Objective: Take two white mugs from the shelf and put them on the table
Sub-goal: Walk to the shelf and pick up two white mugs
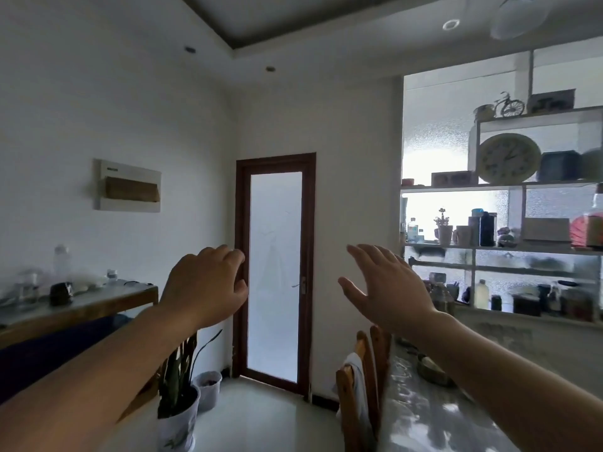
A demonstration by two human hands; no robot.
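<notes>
A single wide-angle camera worn on the person's head is looking forward across a room, roughly level, toward a frosted glass door [274, 272]. Both forearms are reaching in from the bottom edge, close to the lens. Shelves [502, 185] are sitting farther off at right.

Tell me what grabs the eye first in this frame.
Two bare, empty hands raised mid-frame: left hand curled, right hand spread open. Between them, a frosted glass door glows. At right, a backlit shelf carries a round clock.
</notes>
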